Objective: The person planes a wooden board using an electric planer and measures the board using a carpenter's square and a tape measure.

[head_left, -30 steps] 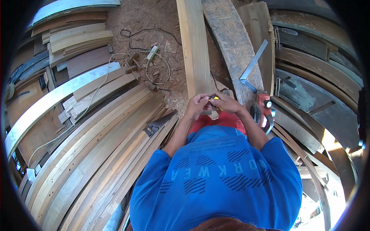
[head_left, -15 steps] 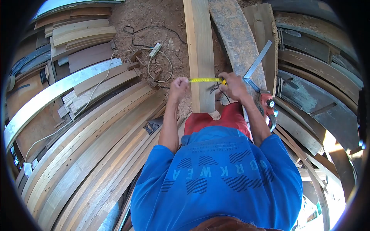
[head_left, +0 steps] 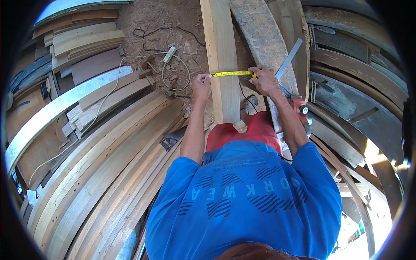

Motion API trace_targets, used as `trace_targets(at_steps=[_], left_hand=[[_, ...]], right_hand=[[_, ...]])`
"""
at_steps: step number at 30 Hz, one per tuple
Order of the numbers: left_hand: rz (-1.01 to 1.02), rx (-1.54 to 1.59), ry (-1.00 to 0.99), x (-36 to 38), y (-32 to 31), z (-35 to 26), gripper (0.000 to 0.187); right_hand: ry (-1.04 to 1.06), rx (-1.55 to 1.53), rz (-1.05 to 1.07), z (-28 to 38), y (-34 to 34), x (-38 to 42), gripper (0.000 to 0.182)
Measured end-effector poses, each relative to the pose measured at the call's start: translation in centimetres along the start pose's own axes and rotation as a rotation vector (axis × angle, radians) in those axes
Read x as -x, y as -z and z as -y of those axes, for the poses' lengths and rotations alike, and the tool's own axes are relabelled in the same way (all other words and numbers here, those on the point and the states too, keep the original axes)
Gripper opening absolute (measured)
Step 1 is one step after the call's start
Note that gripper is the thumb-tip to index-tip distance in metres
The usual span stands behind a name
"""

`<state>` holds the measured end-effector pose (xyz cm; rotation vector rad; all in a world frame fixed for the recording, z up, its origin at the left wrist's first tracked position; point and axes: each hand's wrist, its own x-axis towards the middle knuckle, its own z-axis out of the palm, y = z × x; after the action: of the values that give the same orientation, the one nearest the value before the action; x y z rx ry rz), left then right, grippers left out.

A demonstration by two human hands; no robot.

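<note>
A yellow tape measure [head_left: 232, 73] is stretched across the width of a long wooden beam [head_left: 223, 43] in front of me. At the beam's left edge, my left hand [head_left: 202, 84] pinches the free end of the tape. My right hand [head_left: 264, 81] is closed around the tape's case just past the right edge; the fingers cover most of it. Beside that hand, a metal square [head_left: 289, 58] leans on a worn, scuffed plank [head_left: 262, 30]. A red power tool [head_left: 299, 108] sits close to my right forearm.
Long boards [head_left: 108, 143] are stacked on the left, with shorter offcuts [head_left: 89, 41] further back. A white cable [head_left: 189, 71] loops over the sawdust-covered ground near a pale power strip [head_left: 169, 54]. More planks [head_left: 355, 78] line the right side.
Both hands have moved away from me along the beam with the tape stretched between them. The camera view has shifted slightly.
</note>
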<state>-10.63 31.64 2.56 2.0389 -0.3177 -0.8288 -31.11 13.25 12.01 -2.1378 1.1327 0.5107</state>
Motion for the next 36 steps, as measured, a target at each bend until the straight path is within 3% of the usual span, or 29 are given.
trace_targets(at_steps=[11,14,17,20,22,25,26,28,32,35,36], left_hand=[[0.006,-0.024,0.029,0.6,0.2,-1.5,0.020],[-0.084,-0.061,-0.086,0.3,-0.4,0.6,0.029],[-0.057,0.257,-0.116,3.2,0.2,-0.4,0.048],[0.074,0.669,0.028,7.0,1.3,0.2,0.056],[0.196,1.051,0.107,10.5,1.8,-0.1,0.052],[0.357,1.404,0.498,13.6,3.8,0.4,0.036],[0.277,1.334,0.536,13.8,4.3,0.6,0.035],[0.126,1.195,0.616,14.1,5.1,2.1,0.034],[-0.011,0.500,0.677,10.4,7.8,11.2,0.033],[-0.040,0.389,0.576,7.1,11.0,16.2,0.036],[-0.031,0.496,0.508,6.3,12.1,17.0,0.036]], right_hand=[[0.042,-0.023,-0.015,-0.3,-0.3,-0.5,0.055],[0.102,-0.098,-0.070,-1.3,-2.2,-1.5,0.061],[0.176,-0.180,-0.133,0.1,-2.7,0.0,0.066],[0.275,-0.182,-0.070,5.1,-3.2,3.2,0.068],[0.328,-0.234,0.030,8.3,-4.3,5.0,0.069],[0.538,-0.415,0.123,11.4,-6.1,7.7,0.069],[0.481,-0.385,0.256,12.1,-5.6,7.9,0.067],[0.432,-0.325,0.222,12.0,-5.5,7.6,0.064],[0.398,-0.176,0.059,6.9,-6.1,4.3,0.052],[0.299,-0.095,0.075,4.5,-5.2,2.7,0.053],[0.233,-0.064,0.097,3.5,-4.4,2.7,0.055]])
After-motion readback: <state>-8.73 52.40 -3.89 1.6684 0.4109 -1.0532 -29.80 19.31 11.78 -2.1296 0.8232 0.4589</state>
